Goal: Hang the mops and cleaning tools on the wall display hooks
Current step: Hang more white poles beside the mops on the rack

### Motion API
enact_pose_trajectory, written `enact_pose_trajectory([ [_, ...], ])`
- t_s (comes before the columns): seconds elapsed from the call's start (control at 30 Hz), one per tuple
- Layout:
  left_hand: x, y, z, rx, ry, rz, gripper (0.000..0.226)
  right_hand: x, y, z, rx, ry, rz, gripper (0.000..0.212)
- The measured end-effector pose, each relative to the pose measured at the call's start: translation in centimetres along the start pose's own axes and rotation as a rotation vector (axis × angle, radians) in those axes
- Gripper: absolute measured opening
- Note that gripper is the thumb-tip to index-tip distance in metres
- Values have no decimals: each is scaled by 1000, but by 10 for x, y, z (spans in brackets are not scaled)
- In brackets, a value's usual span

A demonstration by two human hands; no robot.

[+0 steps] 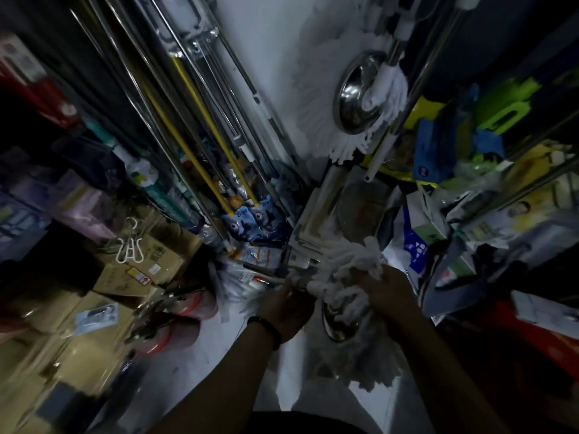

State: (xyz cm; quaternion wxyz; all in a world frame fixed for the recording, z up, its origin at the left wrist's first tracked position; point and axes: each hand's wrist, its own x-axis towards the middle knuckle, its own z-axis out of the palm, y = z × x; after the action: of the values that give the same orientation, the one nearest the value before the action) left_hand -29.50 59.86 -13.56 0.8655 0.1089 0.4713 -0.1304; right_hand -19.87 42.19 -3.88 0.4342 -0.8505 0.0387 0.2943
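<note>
A white string mop head [347, 270] with a round metal disc [340, 324] under it is low in the middle of the view. My right hand [387, 291] is closed on its strands. My left hand [286, 303], with a black wristband, grips the mop's metal handle [266, 272] just left of the head. Higher up on the white wall hangs another white mop head [329, 98] with a shiny metal disc [358, 92]. Several metal and yellow poles [200, 114] hang to its left.
Cardboard boxes [94, 311] are stacked at the lower left, with red fire extinguishers [175, 321] beside them. Packaged goods and blue and green tools [470, 142] crowd the right. White hangers [130, 245] dangle at the left. A strip of pale floor [194, 364] lies below my arms.
</note>
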Motion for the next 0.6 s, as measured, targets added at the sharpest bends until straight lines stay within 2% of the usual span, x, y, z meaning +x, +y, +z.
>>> enact_pose_trajectory([
  [0.1,-1,-10,9,-30,-19,-2,33,-24,2,-17,69,-14,33,13],
  [0.17,-5,-16,20,4,-77,55,28,-40,2,-29,161,-31,29,29],
  [0.23,-8,-25,29,32,-81,53,49,-53,6,-45,137,-46,32,33],
  [0.27,-8,-29,33,35,-77,59,53,-56,11,-53,100,-69,34,31],
  [0.3,-5,-35,36,40,-82,58,47,-59,17,-62,48,-95,38,25],
  [0.37,1,-45,38,59,-38,89,30,-63,27,-78,-115,-139,77,23],
  [0.4,7,-51,38,61,-23,88,27,-64,35,-85,-209,-143,106,35],
  [0.43,10,-56,38,96,20,88,22,-65,44,-90,-319,-114,134,58],
  [0.5,16,-68,34,153,58,48,17,-64,56,-95,-660,46,203,98],
  [0.53,17,-74,34,193,68,26,21,-67,54,-96,-831,154,189,104],
  [0.6,21,-86,34,283,98,28,34,-71,46,-93,-964,284,38,96],
])
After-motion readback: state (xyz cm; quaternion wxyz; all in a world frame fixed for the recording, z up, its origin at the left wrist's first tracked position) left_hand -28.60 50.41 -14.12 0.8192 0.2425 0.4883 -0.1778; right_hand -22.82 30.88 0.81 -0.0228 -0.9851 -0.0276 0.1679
